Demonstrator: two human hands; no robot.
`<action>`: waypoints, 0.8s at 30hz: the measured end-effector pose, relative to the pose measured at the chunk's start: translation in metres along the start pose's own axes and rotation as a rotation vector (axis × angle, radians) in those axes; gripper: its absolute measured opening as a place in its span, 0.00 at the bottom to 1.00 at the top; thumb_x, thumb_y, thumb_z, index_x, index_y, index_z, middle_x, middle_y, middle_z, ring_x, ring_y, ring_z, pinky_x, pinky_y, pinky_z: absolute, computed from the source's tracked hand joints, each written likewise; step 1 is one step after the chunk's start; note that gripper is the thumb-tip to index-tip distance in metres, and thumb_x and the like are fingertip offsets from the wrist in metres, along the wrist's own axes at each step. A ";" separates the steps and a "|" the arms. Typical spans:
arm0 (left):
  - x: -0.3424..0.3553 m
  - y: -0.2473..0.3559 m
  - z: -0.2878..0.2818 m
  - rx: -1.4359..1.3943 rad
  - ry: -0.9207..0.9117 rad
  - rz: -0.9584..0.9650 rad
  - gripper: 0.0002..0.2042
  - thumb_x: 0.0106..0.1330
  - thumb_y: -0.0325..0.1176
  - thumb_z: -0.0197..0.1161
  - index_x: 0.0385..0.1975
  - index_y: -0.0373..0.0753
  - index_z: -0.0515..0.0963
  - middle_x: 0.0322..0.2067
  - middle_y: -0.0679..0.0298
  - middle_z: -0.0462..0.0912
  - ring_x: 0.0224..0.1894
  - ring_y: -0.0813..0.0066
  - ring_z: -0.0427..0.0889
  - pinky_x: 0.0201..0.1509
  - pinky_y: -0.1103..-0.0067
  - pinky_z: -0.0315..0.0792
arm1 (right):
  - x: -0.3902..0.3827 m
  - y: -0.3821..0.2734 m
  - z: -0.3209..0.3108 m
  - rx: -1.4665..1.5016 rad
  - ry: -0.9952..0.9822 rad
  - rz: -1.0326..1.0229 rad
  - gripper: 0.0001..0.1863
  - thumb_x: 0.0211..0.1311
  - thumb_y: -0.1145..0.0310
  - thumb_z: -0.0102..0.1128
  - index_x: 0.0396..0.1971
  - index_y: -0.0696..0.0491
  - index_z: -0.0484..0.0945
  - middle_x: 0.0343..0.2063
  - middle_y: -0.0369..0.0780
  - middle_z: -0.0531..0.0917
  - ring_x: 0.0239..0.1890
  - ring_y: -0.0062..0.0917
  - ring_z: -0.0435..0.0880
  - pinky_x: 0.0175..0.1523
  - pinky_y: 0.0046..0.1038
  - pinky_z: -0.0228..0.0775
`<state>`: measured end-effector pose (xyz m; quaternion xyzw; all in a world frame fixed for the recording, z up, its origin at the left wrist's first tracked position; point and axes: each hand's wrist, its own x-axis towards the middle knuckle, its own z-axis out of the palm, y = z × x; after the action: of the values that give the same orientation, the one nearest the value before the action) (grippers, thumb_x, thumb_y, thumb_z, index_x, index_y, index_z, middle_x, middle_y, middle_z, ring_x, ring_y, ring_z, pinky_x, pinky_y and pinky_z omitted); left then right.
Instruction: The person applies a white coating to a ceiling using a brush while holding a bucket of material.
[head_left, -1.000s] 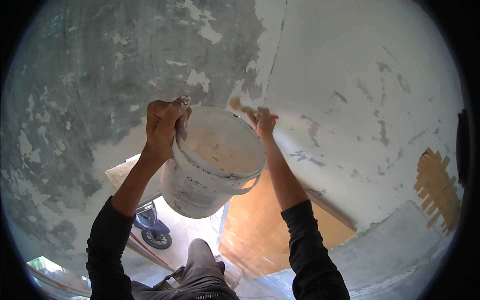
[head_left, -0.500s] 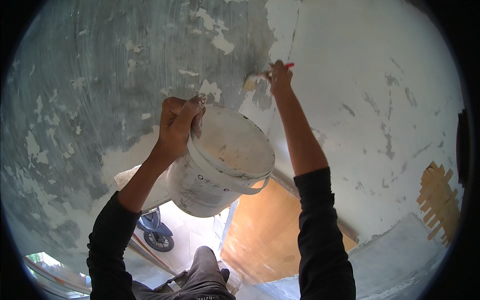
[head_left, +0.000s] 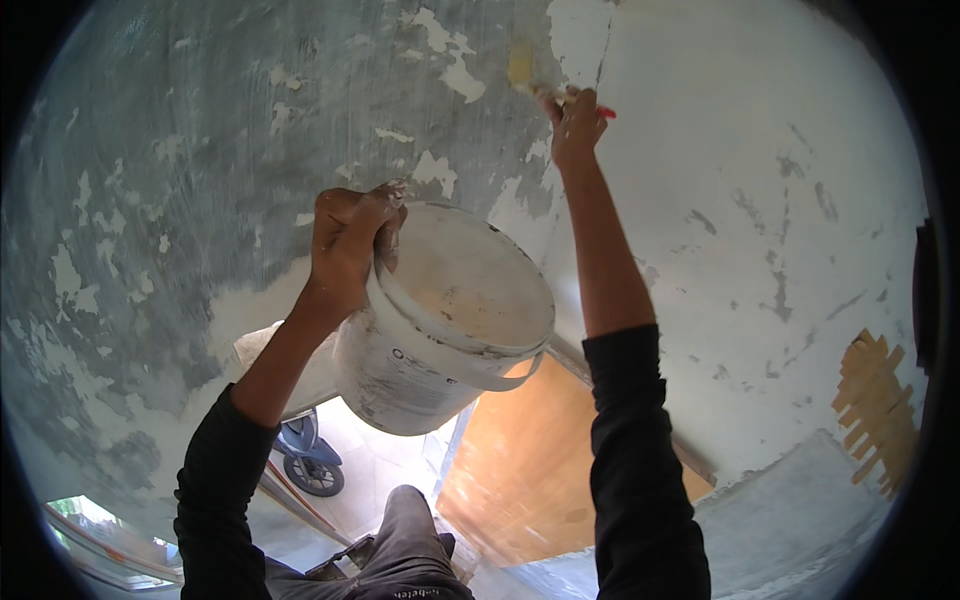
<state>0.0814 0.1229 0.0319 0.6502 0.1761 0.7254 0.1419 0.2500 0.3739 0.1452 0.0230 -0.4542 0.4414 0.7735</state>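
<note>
My left hand (head_left: 355,240) grips the rim of a white, paint-smeared plastic bucket (head_left: 420,385), holding it up tilted so that its pale, stained inside shows. Its loose handle hangs at the right side. My right hand (head_left: 578,125), raised higher and to the right, is closed on a paintbrush (head_left: 518,68) with pale yellowish bristles and a red-tipped handle. The bristles are on or very near the patchy grey wall (head_left: 250,120), just left of where it meets the white surface (head_left: 760,120) along a cracked line.
An orange-tan wooden board (head_left: 510,460) is low in view behind the bucket. A blue scooter (head_left: 310,450) stands on the pale tiled floor (head_left: 370,450) below, near my knee. A tan patchy panel (head_left: 870,400) is at the far right, a window (head_left: 90,520) at lower left.
My right hand has risen with the brush from beside the bucket to higher on the wall. My left hand and the bucket have shifted slightly right in the view.
</note>
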 end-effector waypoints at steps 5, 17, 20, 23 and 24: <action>-0.007 -0.004 -0.005 -0.014 -0.030 -0.015 0.23 0.63 0.29 0.50 0.02 0.35 0.63 0.03 0.67 0.61 0.12 0.82 0.55 0.27 0.82 0.61 | -0.063 0.023 -0.055 -0.285 -0.047 -0.071 0.15 0.61 0.66 0.47 0.18 0.59 0.72 0.16 0.38 0.75 0.20 0.24 0.77 0.28 0.25 0.71; -0.010 -0.004 0.011 0.025 -0.035 -0.019 0.23 0.62 0.30 0.49 0.01 0.35 0.62 0.03 0.67 0.61 0.11 0.84 0.56 0.31 0.81 0.63 | -0.073 0.031 -0.095 -0.418 0.081 0.324 0.15 0.55 0.63 0.52 0.28 0.63 0.71 0.20 0.39 0.74 0.15 0.23 0.74 0.23 0.26 0.74; -0.009 -0.007 0.018 0.030 -0.052 -0.015 0.23 0.62 0.32 0.50 0.01 0.38 0.64 0.01 0.67 0.60 0.10 0.83 0.52 0.18 0.80 0.50 | -0.029 0.026 -0.055 -0.392 0.121 0.304 0.20 0.59 0.63 0.49 0.44 0.64 0.64 0.36 0.46 0.74 0.28 0.31 0.77 0.35 0.31 0.81; -0.005 -0.003 0.020 0.018 -0.035 -0.086 0.24 0.63 0.32 0.51 0.01 0.38 0.64 0.01 0.67 0.61 0.09 0.83 0.52 0.17 0.80 0.50 | 0.013 0.008 -0.007 -0.160 0.192 0.124 0.17 0.57 0.65 0.49 0.39 0.64 0.68 0.30 0.42 0.75 0.19 0.23 0.71 0.26 0.31 0.71; -0.006 -0.005 0.014 0.035 -0.019 -0.072 0.24 0.63 0.31 0.51 0.01 0.38 0.64 0.01 0.67 0.61 0.08 0.83 0.52 0.17 0.80 0.50 | 0.010 -0.004 0.023 -0.128 0.201 0.128 0.18 0.57 0.64 0.49 0.41 0.64 0.67 0.32 0.42 0.75 0.21 0.24 0.72 0.28 0.31 0.72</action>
<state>0.0959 0.1255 0.0261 0.6526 0.2108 0.7105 0.1579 0.2396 0.3680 0.1671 -0.0997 -0.4024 0.4599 0.7853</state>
